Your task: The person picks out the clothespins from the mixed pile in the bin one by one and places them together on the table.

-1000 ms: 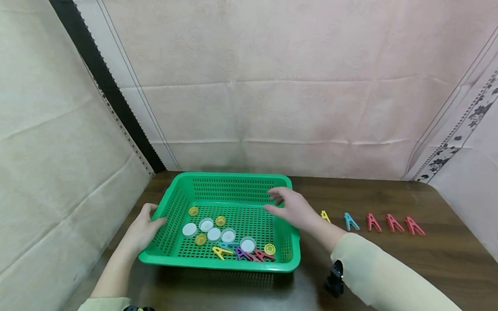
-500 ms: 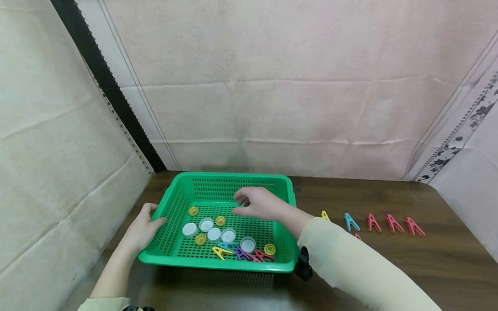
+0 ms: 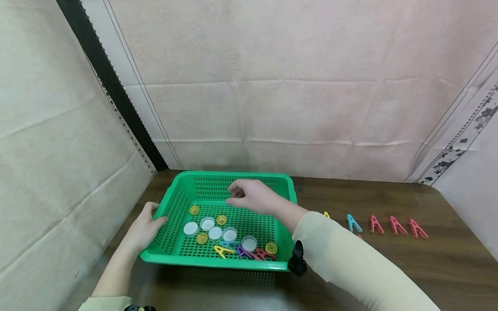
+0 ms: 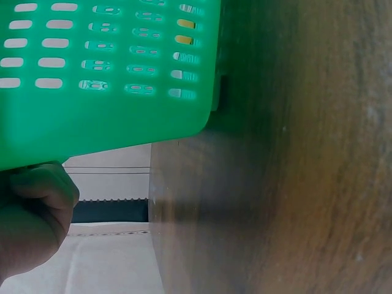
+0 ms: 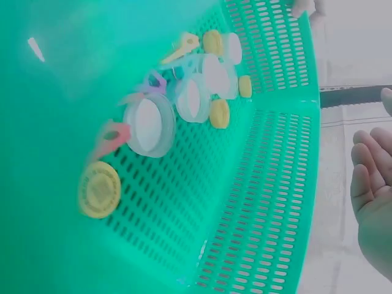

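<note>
My left hand [image 3: 144, 227] grips the left rim of a green perforated plastic basket [image 3: 233, 263], thumb over the edge. In the left wrist view its fingers [image 4: 46, 190] lie against the outside of the basket wall. Above the back half of the basket hovers my right hand [image 3: 253, 197], fingers loosely bent and nothing visible between them. Several yellow coin-like discs [image 3: 202, 238] and white round discs [image 3: 190, 228], some in clear cases, lie on the basket floor. Along the front right are small plastic clothespins: a yellow one [image 3: 223, 251], a purple one [image 3: 242, 252] and red ones [image 3: 264, 254].
Right of the basket on the brown wooden table [image 3: 393, 279], a row of clothespins includes a blue one [image 3: 353, 223] and a red one [image 3: 418, 228]. My right sleeve [image 3: 352, 269] partly hides a yellow clothespin [image 3: 327, 215]. Pale cloth [image 3: 275, 106] hangs behind the table.
My right hand has moved left from the basket's right rim to above its middle, then slightly further left and back. My left hand keeps its grip on the rim.
</note>
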{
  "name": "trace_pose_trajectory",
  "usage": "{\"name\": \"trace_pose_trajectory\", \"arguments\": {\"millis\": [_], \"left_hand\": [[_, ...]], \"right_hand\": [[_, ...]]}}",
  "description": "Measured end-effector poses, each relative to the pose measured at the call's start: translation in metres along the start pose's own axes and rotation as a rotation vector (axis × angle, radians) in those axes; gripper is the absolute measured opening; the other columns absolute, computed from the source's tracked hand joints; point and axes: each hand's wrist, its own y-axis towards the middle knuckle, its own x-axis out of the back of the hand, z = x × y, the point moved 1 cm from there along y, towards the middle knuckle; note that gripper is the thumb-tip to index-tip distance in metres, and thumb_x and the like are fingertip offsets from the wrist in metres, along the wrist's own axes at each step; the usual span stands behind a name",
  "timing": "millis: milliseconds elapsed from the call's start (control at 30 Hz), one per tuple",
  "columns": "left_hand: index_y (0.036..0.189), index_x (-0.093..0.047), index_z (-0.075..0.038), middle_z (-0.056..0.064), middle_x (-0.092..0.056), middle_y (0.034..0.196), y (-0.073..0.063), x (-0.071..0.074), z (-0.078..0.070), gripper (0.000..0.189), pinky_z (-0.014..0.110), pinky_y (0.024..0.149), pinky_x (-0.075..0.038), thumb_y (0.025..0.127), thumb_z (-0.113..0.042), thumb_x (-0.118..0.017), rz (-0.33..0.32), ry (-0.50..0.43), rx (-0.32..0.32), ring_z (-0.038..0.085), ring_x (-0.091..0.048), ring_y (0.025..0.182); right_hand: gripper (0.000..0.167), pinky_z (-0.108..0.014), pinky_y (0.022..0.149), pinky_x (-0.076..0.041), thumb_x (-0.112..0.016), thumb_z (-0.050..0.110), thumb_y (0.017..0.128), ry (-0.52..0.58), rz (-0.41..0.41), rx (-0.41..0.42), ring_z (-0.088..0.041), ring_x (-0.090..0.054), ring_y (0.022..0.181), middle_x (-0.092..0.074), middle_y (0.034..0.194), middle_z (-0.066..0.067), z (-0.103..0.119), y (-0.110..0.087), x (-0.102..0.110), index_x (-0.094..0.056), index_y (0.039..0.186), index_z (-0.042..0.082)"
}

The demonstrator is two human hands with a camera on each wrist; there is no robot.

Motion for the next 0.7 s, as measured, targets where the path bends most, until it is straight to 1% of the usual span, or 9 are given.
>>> {"name": "trace_pose_trajectory", "arguments": {"millis": [267,367,467,533,600,700], "left_hand": [[0.133,-0.028,-0.004,0.02,-0.048,0.118,-0.001,0.0,0.0,0.049,0.034,0.064,-0.044,0.096,-0.031,-0.048,0.007,-0.024,-0.002,0.026,-0.054,0.086],[0.133,-0.029,-0.005,0.019,-0.048,0.118,-0.001,0.0,0.0,0.049,0.034,0.064,-0.044,0.096,-0.03,-0.048,0.003,-0.026,-0.001,0.025,-0.054,0.086],[0.133,-0.029,-0.004,0.019,-0.048,0.118,-0.001,0.0,0.0,0.049,0.034,0.064,-0.045,0.096,-0.03,-0.048,0.002,-0.029,-0.006,0.025,-0.055,0.086],[0.133,-0.029,-0.005,0.019,-0.048,0.118,-0.001,0.0,0.001,0.049,0.034,0.065,-0.045,0.096,-0.03,-0.049,-0.003,-0.024,-0.006,0.026,-0.055,0.086],[0.133,-0.029,-0.004,0.019,-0.048,0.119,-0.001,0.0,0.001,0.049,0.034,0.065,-0.044,0.096,-0.03,-0.049,-0.006,-0.019,-0.01,0.026,-0.054,0.087],[0.133,-0.03,-0.004,0.019,-0.048,0.12,0.0,0.0,0.0,0.049,0.034,0.066,-0.044,0.096,-0.03,-0.049,-0.007,-0.019,-0.011,0.026,-0.054,0.09]], "right_hand": [[0.041,-0.027,0.083,-0.046,-0.061,0.035,0.091,-0.007,0.018,0.018,-0.009,-0.058,0.1,-0.063,0.111,0.0,0.004,0.008,-0.003,-0.056,0.124,0.012],[0.04,-0.028,0.084,-0.046,-0.061,0.035,0.091,0.003,-0.007,0.019,-0.01,-0.057,0.1,-0.062,0.111,0.001,0.005,0.012,-0.003,-0.057,0.123,0.012],[0.038,-0.029,0.085,-0.046,-0.06,0.036,0.091,0.016,-0.04,0.004,-0.01,-0.057,0.101,-0.062,0.11,0.002,0.004,0.016,-0.002,-0.057,0.122,0.013],[0.038,-0.029,0.085,-0.046,-0.061,0.035,0.091,0.006,-0.047,-0.005,-0.011,-0.057,0.101,-0.062,0.111,0.002,0.002,0.018,-0.002,-0.057,0.122,0.013],[0.038,-0.029,0.085,-0.046,-0.061,0.034,0.091,-0.015,-0.034,-0.005,-0.012,-0.058,0.102,-0.062,0.112,-0.001,0.0,0.022,-0.003,-0.057,0.122,0.013],[0.04,-0.029,0.086,-0.045,-0.063,0.033,0.09,-0.056,0.014,0.002,-0.013,-0.057,0.103,-0.061,0.116,-0.003,-0.004,0.027,-0.006,-0.056,0.124,0.013]]}}
